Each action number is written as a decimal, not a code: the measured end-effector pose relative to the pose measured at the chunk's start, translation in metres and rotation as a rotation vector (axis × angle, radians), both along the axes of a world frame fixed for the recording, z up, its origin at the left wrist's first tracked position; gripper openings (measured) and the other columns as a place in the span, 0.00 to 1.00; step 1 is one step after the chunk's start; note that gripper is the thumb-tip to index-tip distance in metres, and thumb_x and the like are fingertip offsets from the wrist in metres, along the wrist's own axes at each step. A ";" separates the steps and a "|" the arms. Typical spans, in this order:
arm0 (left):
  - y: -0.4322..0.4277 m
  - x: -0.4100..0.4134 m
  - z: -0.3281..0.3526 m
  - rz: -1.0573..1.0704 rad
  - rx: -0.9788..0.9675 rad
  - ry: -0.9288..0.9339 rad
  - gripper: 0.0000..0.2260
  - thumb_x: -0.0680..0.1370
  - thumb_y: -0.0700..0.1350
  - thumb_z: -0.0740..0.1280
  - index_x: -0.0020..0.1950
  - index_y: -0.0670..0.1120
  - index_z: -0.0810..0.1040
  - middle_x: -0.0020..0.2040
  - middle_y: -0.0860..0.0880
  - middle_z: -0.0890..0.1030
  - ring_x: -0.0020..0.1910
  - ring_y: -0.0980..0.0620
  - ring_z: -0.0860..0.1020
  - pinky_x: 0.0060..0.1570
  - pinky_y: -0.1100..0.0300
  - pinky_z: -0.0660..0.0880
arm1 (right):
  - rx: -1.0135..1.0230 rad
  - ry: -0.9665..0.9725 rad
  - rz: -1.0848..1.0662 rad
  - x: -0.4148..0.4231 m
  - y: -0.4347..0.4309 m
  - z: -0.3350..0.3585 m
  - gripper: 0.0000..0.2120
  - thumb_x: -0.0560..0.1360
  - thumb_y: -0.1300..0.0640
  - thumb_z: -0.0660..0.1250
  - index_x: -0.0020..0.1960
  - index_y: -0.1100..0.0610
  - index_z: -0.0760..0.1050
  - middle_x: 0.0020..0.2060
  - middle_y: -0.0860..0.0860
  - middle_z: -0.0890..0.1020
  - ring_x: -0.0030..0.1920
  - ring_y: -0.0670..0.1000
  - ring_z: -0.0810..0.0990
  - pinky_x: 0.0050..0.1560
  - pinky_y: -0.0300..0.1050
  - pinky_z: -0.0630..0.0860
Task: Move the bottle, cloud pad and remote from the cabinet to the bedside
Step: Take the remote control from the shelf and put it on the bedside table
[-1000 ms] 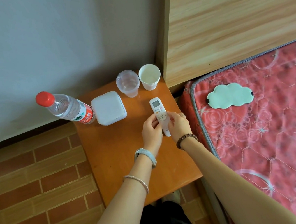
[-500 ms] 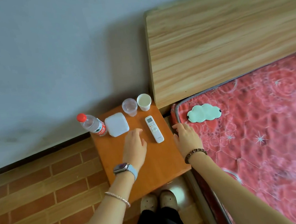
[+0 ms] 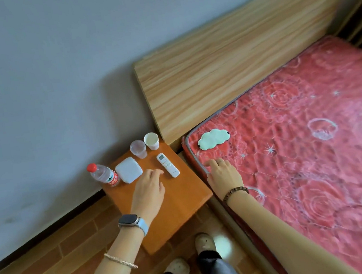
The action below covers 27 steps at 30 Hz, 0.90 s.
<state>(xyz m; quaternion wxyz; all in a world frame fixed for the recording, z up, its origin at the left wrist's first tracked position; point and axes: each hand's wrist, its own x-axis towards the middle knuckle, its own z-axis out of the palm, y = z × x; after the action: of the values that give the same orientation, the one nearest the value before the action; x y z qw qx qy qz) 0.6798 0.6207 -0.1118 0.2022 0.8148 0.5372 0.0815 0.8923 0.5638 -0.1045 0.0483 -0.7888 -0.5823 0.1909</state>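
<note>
Your left hand (image 3: 148,188) hovers over the orange bench (image 3: 179,203), fingers loosely spread, grip released and holding nothing. Its fingertips sit just left of the remote (image 3: 167,164), which lies flat on the bench, apart from the hand. Left of the remote is a white box (image 3: 128,172), and beyond that the bottle (image 3: 103,175) stands at the bench's far left corner, red cap up. Behind the remote stand a clear cup (image 3: 138,148) and a paper cup (image 3: 151,140). Your right hand (image 3: 223,174) rests open on the edge of the red mattress (image 3: 315,153), right of the remote, gripping nothing. The cloud pad (image 3: 213,138) lies on the mattress, right of the remote, near the headboard (image 3: 234,60).
</note>
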 end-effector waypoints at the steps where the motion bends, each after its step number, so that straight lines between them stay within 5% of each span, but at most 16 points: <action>1: 0.001 -0.002 0.004 -0.037 0.018 0.010 0.16 0.77 0.43 0.65 0.65 0.48 0.71 0.60 0.47 0.76 0.57 0.52 0.76 0.50 0.67 0.72 | 0.008 -0.014 -0.018 -0.002 -0.005 0.004 0.16 0.79 0.57 0.58 0.67 0.56 0.69 0.62 0.54 0.75 0.61 0.56 0.74 0.61 0.49 0.73; 8: 0.006 -0.005 0.030 -0.316 0.126 0.026 0.13 0.76 0.39 0.65 0.61 0.45 0.75 0.54 0.45 0.78 0.52 0.47 0.76 0.50 0.55 0.76 | 0.071 -0.095 -0.223 -0.026 -0.045 0.032 0.15 0.79 0.57 0.59 0.65 0.56 0.70 0.60 0.54 0.76 0.58 0.56 0.75 0.57 0.49 0.74; 15: -0.016 0.016 0.046 -0.675 0.226 0.062 0.13 0.77 0.41 0.64 0.62 0.44 0.74 0.56 0.45 0.78 0.53 0.47 0.75 0.54 0.56 0.75 | 0.129 -0.175 -0.510 -0.052 -0.120 0.059 0.14 0.78 0.59 0.59 0.63 0.57 0.72 0.57 0.55 0.78 0.57 0.57 0.75 0.53 0.49 0.73; 21: -0.077 0.070 0.060 -0.970 0.266 0.040 0.12 0.71 0.35 0.68 0.54 0.41 0.77 0.46 0.42 0.79 0.45 0.42 0.77 0.47 0.50 0.75 | 0.107 -0.222 -0.795 -0.048 -0.229 0.076 0.13 0.78 0.58 0.60 0.62 0.56 0.72 0.57 0.54 0.79 0.57 0.56 0.75 0.54 0.48 0.74; 27: -0.180 0.136 0.082 -1.272 0.284 -0.055 0.12 0.71 0.35 0.69 0.54 0.40 0.76 0.47 0.44 0.78 0.47 0.43 0.77 0.49 0.51 0.74 | 0.065 -0.316 -1.094 -0.053 -0.360 0.095 0.14 0.77 0.60 0.59 0.62 0.58 0.72 0.56 0.55 0.79 0.55 0.56 0.77 0.53 0.48 0.75</action>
<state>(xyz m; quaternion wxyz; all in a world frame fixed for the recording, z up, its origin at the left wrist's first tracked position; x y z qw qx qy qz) 0.8163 0.4405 -0.0297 0.1150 0.9901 -0.0714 0.0369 0.8389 0.2035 -0.0092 0.0768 -0.9925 -0.0947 -0.0001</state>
